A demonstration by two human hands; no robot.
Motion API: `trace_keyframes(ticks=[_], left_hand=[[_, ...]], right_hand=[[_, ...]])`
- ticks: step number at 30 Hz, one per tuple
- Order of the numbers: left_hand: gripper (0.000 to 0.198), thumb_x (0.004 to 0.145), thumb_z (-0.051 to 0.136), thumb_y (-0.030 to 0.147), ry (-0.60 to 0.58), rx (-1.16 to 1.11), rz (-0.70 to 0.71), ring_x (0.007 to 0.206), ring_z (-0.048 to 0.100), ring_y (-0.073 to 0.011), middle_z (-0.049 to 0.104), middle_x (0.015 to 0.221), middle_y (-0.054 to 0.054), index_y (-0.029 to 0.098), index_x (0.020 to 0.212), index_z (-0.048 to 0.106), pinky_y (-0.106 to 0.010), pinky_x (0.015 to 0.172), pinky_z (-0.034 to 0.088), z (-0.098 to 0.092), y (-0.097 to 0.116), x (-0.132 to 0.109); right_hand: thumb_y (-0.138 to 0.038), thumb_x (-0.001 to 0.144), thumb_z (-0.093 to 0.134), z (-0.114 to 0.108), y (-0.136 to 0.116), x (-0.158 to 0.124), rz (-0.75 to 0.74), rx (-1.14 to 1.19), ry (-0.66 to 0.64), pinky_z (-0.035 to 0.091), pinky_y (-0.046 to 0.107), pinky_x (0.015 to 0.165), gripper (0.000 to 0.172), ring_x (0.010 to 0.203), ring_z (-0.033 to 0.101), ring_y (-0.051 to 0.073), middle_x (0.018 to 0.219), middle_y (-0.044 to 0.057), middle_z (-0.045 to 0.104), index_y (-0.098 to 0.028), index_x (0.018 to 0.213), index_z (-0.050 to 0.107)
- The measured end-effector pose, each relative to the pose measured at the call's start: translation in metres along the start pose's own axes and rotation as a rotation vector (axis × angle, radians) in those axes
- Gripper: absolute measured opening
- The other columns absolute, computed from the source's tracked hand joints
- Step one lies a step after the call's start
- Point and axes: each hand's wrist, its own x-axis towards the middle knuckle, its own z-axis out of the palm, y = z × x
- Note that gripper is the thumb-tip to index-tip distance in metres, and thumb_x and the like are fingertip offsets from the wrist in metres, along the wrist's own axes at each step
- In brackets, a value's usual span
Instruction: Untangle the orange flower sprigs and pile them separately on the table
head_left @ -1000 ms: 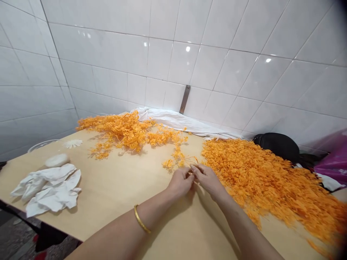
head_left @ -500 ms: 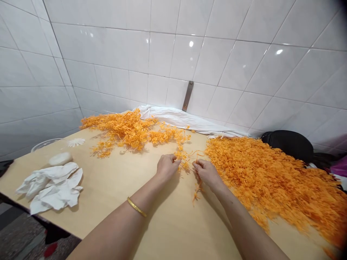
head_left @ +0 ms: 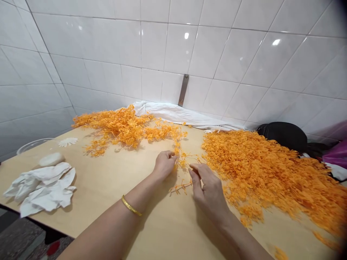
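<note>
My left hand is closed, thumb and forefinger pinching a thin orange plastic flower strand near the table's middle. Just right of it, my right hand has its thumb and forefinger tips together at the strand's near side. A short orange sprig sticks out to the left from behind the right thumb; its far end is hidden by the hand. The strand runs back to a loose heap of separated-looking orange flowers at the back left. A dense orange pile spreads close by my right hand.
Crumpled white tissue, a white round object, a white flower-shaped piece and a clear round rim lie at the left. White cloth runs along the tiled wall. A black rounded object sits behind the right pile.
My right hand has turned and moved slightly nearer to me, its fingers more raised. The sprig below it has swung from hanging toward me to pointing left. The view has shifted slightly.
</note>
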Motion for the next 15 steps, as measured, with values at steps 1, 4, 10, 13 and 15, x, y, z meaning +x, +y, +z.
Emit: trace_keyframes(ticks=[1,4,10,13,15], left_hand=[[0.003,0.059,0.060,0.011,-0.018,-0.051,-0.036,0.049,0.046,-0.0098,0.052,0.049,0.001,0.013,0.057,0.059,-0.020,0.046,0.033,0.000,0.003,-0.002],[0.009,0.066,0.052,0.007,-0.122,-0.242,-0.253,0.044,0.047,-0.0095,0.054,0.049,-0.002,0.010,0.060,0.059,-0.020,0.045,0.038,0.000,0.012,-0.005],[0.018,0.073,0.043,0.004,-0.316,-0.402,-0.568,0.044,0.052,-0.0108,0.056,0.052,-0.004,0.008,0.064,0.058,-0.024,0.049,0.045,0.000,0.018,-0.010],[0.017,0.072,0.044,0.003,-0.372,-0.388,-0.564,0.047,0.055,-0.0124,0.057,0.053,-0.004,0.007,0.067,0.059,-0.027,0.052,0.046,0.002,0.016,-0.013],[0.014,0.069,0.047,0.003,-0.386,-0.389,-0.531,0.049,0.056,-0.0123,0.058,0.055,-0.003,0.008,0.068,0.060,-0.027,0.054,0.046,0.004,0.014,-0.014]], right_hand=[[-0.017,0.084,0.037,0.002,0.000,-0.002,0.057,0.046,-0.047,0.041,0.026,0.067,0.018,0.074,0.052,0.015,0.081,0.006,0.056,-0.016,0.091,0.053],[-0.019,0.083,0.038,0.010,0.007,-0.004,0.238,0.086,-0.144,0.042,0.028,0.068,0.019,0.077,0.053,0.016,0.083,0.006,0.058,-0.016,0.089,0.056],[-0.027,0.081,0.041,0.017,0.031,0.004,0.375,0.262,-0.125,0.041,0.032,0.072,0.020,0.080,0.054,0.019,0.087,0.008,0.059,-0.016,0.093,0.053],[-0.035,0.081,0.043,0.018,0.041,0.006,0.469,0.510,-0.114,0.043,0.031,0.072,0.025,0.079,0.055,0.018,0.087,0.007,0.059,-0.016,0.095,0.051],[-0.040,0.080,0.045,0.019,0.047,0.006,0.525,0.676,-0.104,0.043,0.030,0.074,0.029,0.080,0.055,0.017,0.089,0.007,0.058,-0.017,0.095,0.051]])
